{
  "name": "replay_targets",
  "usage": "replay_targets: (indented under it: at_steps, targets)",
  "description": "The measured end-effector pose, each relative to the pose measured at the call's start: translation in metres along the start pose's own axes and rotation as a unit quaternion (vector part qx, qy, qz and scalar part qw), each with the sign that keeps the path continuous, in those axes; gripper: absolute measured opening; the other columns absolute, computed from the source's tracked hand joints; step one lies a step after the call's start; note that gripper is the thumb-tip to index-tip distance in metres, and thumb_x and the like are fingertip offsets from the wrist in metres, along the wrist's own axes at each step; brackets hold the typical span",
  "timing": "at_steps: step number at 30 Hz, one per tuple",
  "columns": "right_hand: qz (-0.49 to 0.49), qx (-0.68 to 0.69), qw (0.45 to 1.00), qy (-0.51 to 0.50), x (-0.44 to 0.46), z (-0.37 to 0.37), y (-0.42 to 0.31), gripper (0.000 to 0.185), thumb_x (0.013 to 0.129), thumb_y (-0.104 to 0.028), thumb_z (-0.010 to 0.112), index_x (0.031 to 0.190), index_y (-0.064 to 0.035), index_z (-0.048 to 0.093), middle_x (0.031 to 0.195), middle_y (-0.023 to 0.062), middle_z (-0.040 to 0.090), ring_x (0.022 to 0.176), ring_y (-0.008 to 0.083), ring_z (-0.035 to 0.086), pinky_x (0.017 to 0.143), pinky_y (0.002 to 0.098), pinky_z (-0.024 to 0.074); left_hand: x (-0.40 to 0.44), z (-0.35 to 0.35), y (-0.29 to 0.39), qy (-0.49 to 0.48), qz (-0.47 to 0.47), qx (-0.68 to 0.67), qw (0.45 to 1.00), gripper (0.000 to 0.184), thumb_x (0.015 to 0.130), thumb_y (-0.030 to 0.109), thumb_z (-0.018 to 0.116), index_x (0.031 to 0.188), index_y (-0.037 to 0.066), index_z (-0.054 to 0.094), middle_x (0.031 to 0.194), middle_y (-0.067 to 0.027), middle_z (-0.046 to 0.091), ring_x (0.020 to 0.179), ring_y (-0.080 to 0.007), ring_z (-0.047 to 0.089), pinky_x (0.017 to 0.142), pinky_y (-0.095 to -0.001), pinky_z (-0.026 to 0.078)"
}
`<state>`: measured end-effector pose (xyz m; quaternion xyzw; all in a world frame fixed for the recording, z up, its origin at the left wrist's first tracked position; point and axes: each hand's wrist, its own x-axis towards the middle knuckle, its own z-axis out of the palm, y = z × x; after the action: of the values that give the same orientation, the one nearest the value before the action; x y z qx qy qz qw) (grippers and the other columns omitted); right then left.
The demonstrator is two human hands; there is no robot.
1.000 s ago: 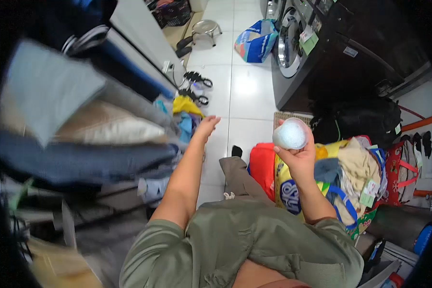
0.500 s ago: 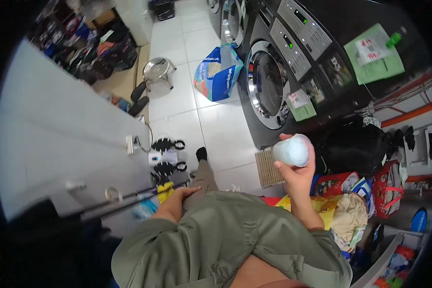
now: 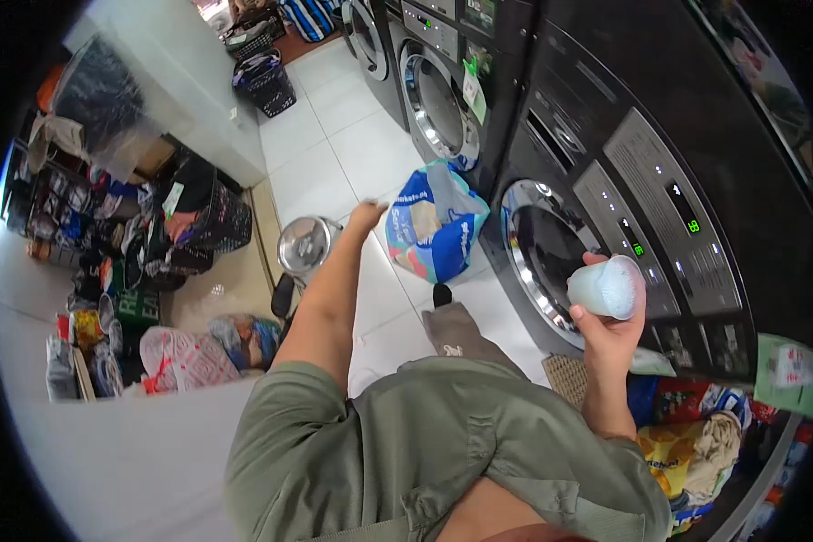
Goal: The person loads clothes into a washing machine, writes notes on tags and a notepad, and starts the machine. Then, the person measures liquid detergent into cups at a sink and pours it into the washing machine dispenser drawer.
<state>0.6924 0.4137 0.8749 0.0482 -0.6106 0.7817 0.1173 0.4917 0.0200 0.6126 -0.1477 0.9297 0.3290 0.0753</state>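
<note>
My right hand (image 3: 612,336) is wrapped round a translucent plastic cup (image 3: 603,287) with whitish, foamy-looking contents. The cup tilts a little and is in front of a dark front-loading machine (image 3: 551,248). My left arm reaches forward, and my left hand (image 3: 367,217) is just left of a blue and white shopping bag (image 3: 435,221) on the floor. That hand is smeared by motion, so neither its fingers nor any contact with the bag can be made out.
A round metal stool (image 3: 305,246) stands left of my arm. More front-loaders, including one machine (image 3: 438,99), line the right side. Laundry baskets (image 3: 224,212) and wrapped bundles (image 3: 190,357) fill the left. A yellow bag (image 3: 668,456) with cloth is at lower right.
My view has moved forward along the aisle. My left hand has gone from beside my leg to out near the shopping bag. The cup is still in my right hand.
</note>
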Motion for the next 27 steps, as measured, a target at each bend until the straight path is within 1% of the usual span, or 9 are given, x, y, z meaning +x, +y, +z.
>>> replay_targets:
  at_steps: [2,5,7,13,15,18,23,25,27]
  targets:
    - [-0.023,-0.023,0.999,-0.002,0.037,0.022,0.019,0.065,0.062,0.008,0.068,0.119,-0.0016,0.039,0.117,0.0201,0.049,0.104,0.0203,0.052,0.086,0.0320,0.0432,0.066,-0.021,0.052,0.025,0.022,-0.189,0.982,0.055,0.075,0.038,0.059,0.109,-0.006,0.055,0.105,-0.0210,0.059,0.097,-0.0289,0.057,0.082,-0.0342,0.045]
    - [-0.035,-0.044,0.998,-0.009,0.099,0.056,0.035,0.066,0.061,0.007,0.069,0.119,-0.0001,0.039,0.116,0.0201,0.050,0.106,0.0218,0.051,0.088,0.0330,0.0422,0.108,-0.065,0.121,-0.106,-0.034,-0.305,0.946,0.048,0.079,0.037,0.057,0.116,0.007,0.050,0.110,-0.0080,0.056,0.092,-0.0198,0.055,0.077,-0.0334,0.041]
    - [-0.015,-0.038,0.999,-0.008,0.140,0.083,0.043,0.066,0.062,0.007,0.069,0.119,0.0003,0.039,0.116,0.0200,0.050,0.106,0.0220,0.051,0.088,0.0326,0.0418,0.147,-0.086,0.135,-0.156,-0.032,-0.340,0.927,0.049,0.080,0.037,0.056,0.119,0.008,0.047,0.112,-0.0066,0.054,0.092,-0.0197,0.055,0.078,-0.0350,0.041]
    - [-0.004,-0.048,0.999,0.005,0.247,0.168,0.080,0.066,0.062,0.008,0.069,0.119,0.0001,0.038,0.116,0.0193,0.050,0.109,0.0234,0.049,0.089,0.0327,0.0413,0.319,-0.146,0.143,-0.135,-0.018,-0.495,0.858,0.038,0.083,0.032,0.054,0.112,0.007,0.047,0.106,-0.0088,0.056,0.089,-0.0202,0.057,0.074,-0.0344,0.043]
    - [-0.014,-0.046,0.999,0.023,0.279,0.199,0.101,0.065,0.062,0.007,0.069,0.119,-0.0007,0.038,0.116,0.0193,0.050,0.110,0.0233,0.049,0.090,0.0328,0.0409,0.385,-0.167,0.151,-0.154,0.003,-0.579,0.800,0.035,0.085,0.027,0.053,0.111,0.007,0.045,0.107,-0.0096,0.054,0.088,-0.0237,0.058,0.073,-0.0358,0.046]
    - [-0.032,-0.032,0.996,0.077,0.328,0.251,0.140,0.065,0.062,0.007,0.069,0.119,-0.0012,0.038,0.116,0.0188,0.050,0.110,0.0236,0.048,0.090,0.0330,0.0407,0.487,-0.193,0.176,-0.127,0.008,-0.624,0.771,0.029,0.087,0.019,0.049,0.112,0.005,0.041,0.108,-0.0132,0.052,0.088,-0.0276,0.058,0.074,-0.0389,0.048]
    - [-0.058,-0.060,0.976,0.202,0.420,0.353,0.202,0.065,0.062,0.003,0.071,0.118,-0.0020,0.038,0.115,0.0179,0.050,0.109,0.0239,0.049,0.089,0.0340,0.0421,0.619,-0.212,0.218,-0.218,-0.018,-0.621,0.753,0.027,0.084,0.003,0.041,0.110,0.000,0.040,0.108,-0.0197,0.050,0.096,-0.0304,0.056,0.081,-0.0424,0.047]
    - [-0.044,-0.059,0.963,0.261,0.460,0.395,0.222,0.067,0.061,0.002,0.071,0.118,-0.0022,0.037,0.115,0.0184,0.050,0.109,0.0240,0.049,0.088,0.0340,0.0435,0.666,-0.212,0.228,-0.418,-0.084,-0.660,0.618,0.045,0.072,-0.006,0.040,0.116,0.003,0.043,0.112,-0.0169,0.050,0.101,-0.0283,0.053,0.084,-0.0441,0.045]
    - [-0.050,-0.054,0.945,0.318,0.493,0.431,0.234,0.068,0.060,0.002,0.072,0.119,-0.0022,0.037,0.116,0.0192,0.050,0.107,0.0240,0.050,0.087,0.0339,0.0443,0.677,-0.215,0.229,-0.465,-0.108,-0.659,0.581,0.048,0.065,-0.011,0.037,0.110,0.001,0.047,0.109,-0.0167,0.052,0.099,-0.0279,0.054,0.082,-0.0432,0.047]
